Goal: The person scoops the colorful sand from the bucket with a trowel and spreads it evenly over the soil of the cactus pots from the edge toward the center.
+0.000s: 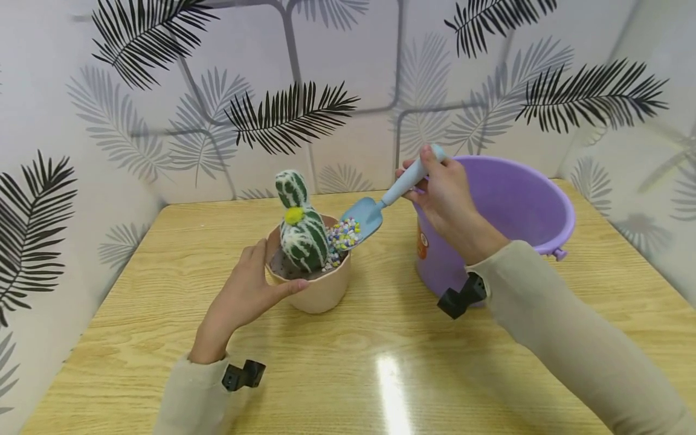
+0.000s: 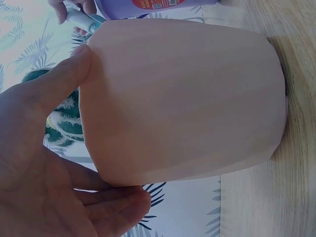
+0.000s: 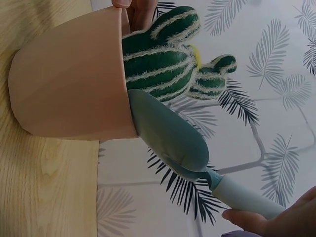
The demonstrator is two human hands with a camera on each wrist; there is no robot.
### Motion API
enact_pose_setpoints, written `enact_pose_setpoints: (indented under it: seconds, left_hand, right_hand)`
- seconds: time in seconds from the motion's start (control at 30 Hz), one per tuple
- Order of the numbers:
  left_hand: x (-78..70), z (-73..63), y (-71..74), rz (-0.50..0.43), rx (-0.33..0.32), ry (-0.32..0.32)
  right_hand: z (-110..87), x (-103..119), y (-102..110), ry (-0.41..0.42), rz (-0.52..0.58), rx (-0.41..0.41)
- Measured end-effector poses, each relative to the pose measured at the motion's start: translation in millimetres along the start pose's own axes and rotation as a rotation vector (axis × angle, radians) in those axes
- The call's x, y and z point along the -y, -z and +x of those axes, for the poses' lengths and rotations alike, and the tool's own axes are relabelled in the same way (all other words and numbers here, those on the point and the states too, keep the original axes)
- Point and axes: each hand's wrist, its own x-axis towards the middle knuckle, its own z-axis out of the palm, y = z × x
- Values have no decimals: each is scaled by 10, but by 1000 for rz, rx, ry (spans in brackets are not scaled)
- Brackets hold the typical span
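Note:
A peach-coloured pot [image 1: 321, 293] stands on the table with a green, white-striped cactus [image 1: 304, 238] bearing a yellow flower. My left hand [image 1: 247, 293] grips the pot at its rim, thumb on the near side and fingers round the left side. In my right hand [image 1: 443, 193] is the handle of a light blue trowel [image 1: 370, 214]. The trowel's blade tilts down over the right side of the pot's rim. Small multicoloured pebbles [image 1: 345, 232] lie on the blade and beside the cactus. In the right wrist view the blade's tip [image 3: 140, 101] meets the rim.
A purple bucket [image 1: 511, 199] with an orange label stands to the right, partly behind my right hand and forearm. The wooden table [image 1: 326, 374] ends at a wall [image 1: 359, 139] with a leaf pattern. Black wrist cameras [image 1: 244, 374] sit on both sleeves.

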Motion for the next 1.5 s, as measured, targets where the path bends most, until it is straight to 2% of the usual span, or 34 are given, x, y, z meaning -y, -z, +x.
enact_pose_setpoints:
  seconds: [0.43,0.53,0.7,0.87,1.07,1.27,1.5]
  left_hand:
    - [11,10,-2,-8,4,3]
    - [10,5,1,-10,3,4]
    - [8,-9,5,-15,2,5]
    - [3,-14,7,-20,-3,2]
    - [-6,-9,-3,-26,-5,2]
    - [-4,-15,-2,-23,-10,-5]
    - [2,-12,-16,-32,-6,-3]
  right_hand:
    - [-9,70,-87,88,-38,37]
    - [-9,54,-100,117,-81,59]
    - [-10,-32,-119,201,-198,97]
    - [0,-125,-187,304,-225,91]
    - [-13,-197,-282,380,-282,106]
    - [-46,-205,-246,368,-463,135]
    - [-72,-125,-211,389,-460,102]
